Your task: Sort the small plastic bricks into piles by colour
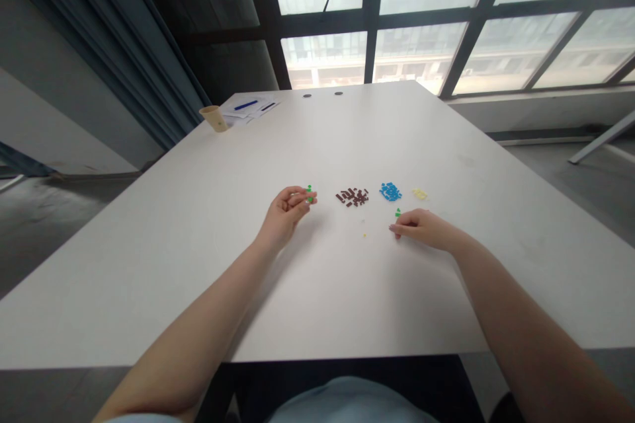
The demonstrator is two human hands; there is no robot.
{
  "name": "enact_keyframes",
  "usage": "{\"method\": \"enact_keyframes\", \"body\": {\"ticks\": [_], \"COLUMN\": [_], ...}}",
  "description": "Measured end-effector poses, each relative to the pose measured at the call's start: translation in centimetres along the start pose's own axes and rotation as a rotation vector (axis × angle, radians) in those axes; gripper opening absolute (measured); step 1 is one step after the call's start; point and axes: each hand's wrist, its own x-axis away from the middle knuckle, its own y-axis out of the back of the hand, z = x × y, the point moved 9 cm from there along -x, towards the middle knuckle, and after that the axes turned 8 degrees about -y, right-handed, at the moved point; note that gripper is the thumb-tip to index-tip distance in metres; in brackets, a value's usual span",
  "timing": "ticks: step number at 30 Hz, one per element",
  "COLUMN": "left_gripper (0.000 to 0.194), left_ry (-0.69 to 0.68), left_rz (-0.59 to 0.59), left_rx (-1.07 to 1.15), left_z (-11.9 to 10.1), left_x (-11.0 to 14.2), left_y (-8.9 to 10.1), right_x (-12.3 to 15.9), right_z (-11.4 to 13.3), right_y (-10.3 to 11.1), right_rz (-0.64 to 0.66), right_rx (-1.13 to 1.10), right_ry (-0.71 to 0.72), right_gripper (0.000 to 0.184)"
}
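Observation:
My left hand point(288, 210) rests on the white table point(198, 225), fingers curled in a pinch around small green pieces point(310, 193). My right hand point(421, 226) lies to the right with fingers closed, a small green piece point(397, 213) at its fingertips. Between the hands sit a pile of dark brown pieces point(352, 197), a pile of blue pieces point(390, 191) and a few pale yellow pieces point(419, 193). A tiny yellow piece point(364, 234) lies nearer to me.
A paper cup point(214, 117) stands at the far left corner beside papers with blue pens point(251, 108). Large windows point(421, 13) run behind the table. A dark curtain point(124, 46) hangs at the left. Two black discs point(322, 94) sit near the far edge.

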Motion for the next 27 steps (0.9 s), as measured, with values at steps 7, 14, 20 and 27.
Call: {"method": "enact_keyframes", "body": {"ticks": [7, 14, 20, 27], "left_gripper": [0.034, 0.034, 0.036, 0.04], "left_ry": [0.088, 0.128, 0.175, 0.327], "left_rz": [0.279, 0.33, 0.316, 0.378], "left_rx": [0.193, 0.229, 0.267, 0.268], "left_z": [0.7, 1.7, 1.9, 3.9], "left_x": [4.4, 4.9, 5.1, 6.3], "left_y": [-6.1, -6.7, -6.9, -8.0], "right_x": [0.1, -0.1, 1.2, 4.9], "right_z": [0.4, 0.5, 3.7, 9.6], "right_y": [-0.5, -0.8, 0.6, 0.2], "right_rz": [0.037, 0.051, -0.167, -0.419], "right_rx": [-0.005, -0.021, -0.082, -0.144], "right_ry": [0.001, 0.038, 0.241, 0.608], "right_gripper": [0.046, 0.046, 0.033, 0.022]}}
